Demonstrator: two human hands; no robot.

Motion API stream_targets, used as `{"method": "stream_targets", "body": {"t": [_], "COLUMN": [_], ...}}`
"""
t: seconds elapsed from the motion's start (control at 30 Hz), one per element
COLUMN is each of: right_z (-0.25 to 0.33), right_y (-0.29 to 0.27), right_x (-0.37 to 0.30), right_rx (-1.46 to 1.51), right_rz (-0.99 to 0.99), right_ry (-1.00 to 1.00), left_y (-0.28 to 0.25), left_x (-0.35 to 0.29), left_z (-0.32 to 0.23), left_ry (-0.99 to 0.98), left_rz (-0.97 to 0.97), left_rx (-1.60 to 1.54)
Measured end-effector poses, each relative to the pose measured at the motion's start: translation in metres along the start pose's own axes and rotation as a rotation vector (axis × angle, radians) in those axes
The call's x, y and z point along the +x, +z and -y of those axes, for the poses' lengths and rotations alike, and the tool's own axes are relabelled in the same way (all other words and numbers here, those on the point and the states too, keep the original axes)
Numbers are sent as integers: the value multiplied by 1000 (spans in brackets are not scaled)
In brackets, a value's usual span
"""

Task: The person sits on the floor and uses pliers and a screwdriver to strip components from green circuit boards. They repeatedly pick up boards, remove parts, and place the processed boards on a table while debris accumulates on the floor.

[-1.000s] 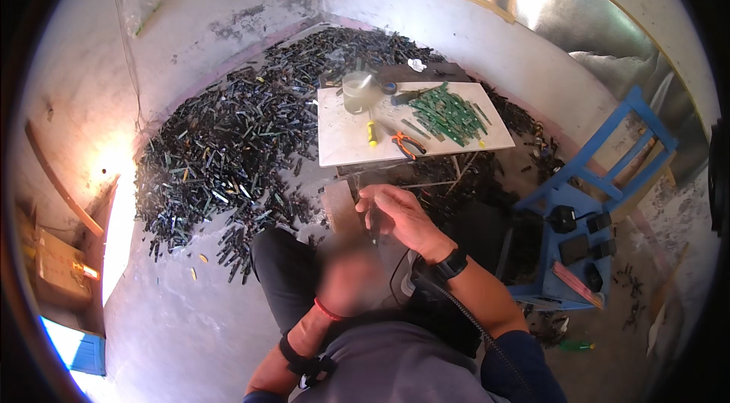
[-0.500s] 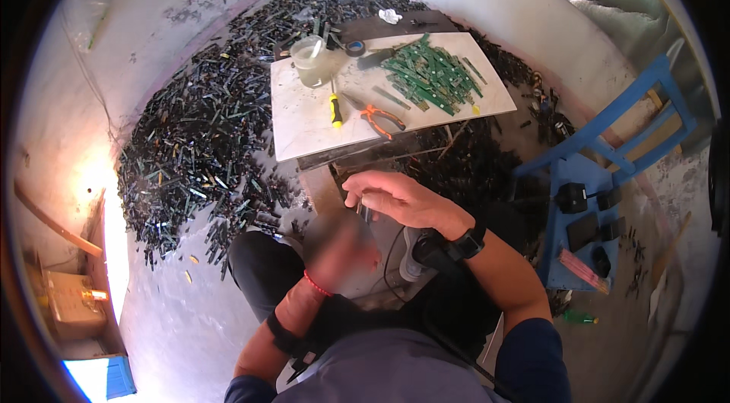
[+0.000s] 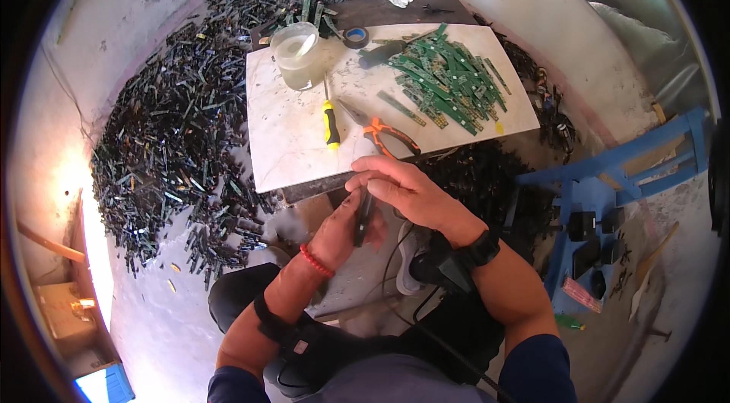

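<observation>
Thin, flat, dark strip (image 3: 364,220) pinched by bare left hand (image 3: 334,229).
Likely light, stiff; best held by edges. Right hand (image 3: 414,194): grip can't be told.

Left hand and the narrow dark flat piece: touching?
Touching. The head view shows the narrow dark flat piece held in the left hand, between palm and fingers.

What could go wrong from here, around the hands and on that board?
The dark strip in the left hand could slip or scrape the right hand, which is close at its upper end. The orange-handled pliers lie near the front edge of the white board; a bump might knock them off. If tipped, the translucent jar might spill toward the green circuit-board strips.
</observation>
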State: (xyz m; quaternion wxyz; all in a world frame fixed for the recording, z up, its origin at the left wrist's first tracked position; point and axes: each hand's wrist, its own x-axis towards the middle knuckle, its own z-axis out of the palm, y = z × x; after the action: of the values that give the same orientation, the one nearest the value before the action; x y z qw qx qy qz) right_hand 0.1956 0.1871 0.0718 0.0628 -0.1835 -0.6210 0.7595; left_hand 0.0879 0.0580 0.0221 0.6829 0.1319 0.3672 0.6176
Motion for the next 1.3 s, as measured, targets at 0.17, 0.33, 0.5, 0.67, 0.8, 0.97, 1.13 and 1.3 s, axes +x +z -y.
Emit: {"method": "stream_targets", "body": {"t": [0.17,0.33,0.5,0.67,0.8,0.97,1.13,1.3], "right_z": [-14,-13,-17,-16,-12,-13,-2,1], "right_y": [13,26,30,46,50,47,29,-10], "right_x": [20,27,24,19,17,18,18,22], "right_rx": [-96,89,276,166,173,83,-642,-1084], "right_rz": [-126,-258,-240,-227,-223,-265,-649,-861], "right_ry": [-39,-42,50,24,51,49,-363,-248], "left_y": [-14,-20,-11,-16,-20,-19,-24,-23], "left_x": [7,4,-11,-18,-15,-9,-5,-5], "left_z": [-1,-11,-24,-18,-12,-8,-3,-3], "left_ry": [-97,43,204,256,247,207,108,146], "left_rz": [-186,-214,-324,-309,-311,-334,-249,-256], "left_rx": [33,126,250,364,364,348,224,179]}}
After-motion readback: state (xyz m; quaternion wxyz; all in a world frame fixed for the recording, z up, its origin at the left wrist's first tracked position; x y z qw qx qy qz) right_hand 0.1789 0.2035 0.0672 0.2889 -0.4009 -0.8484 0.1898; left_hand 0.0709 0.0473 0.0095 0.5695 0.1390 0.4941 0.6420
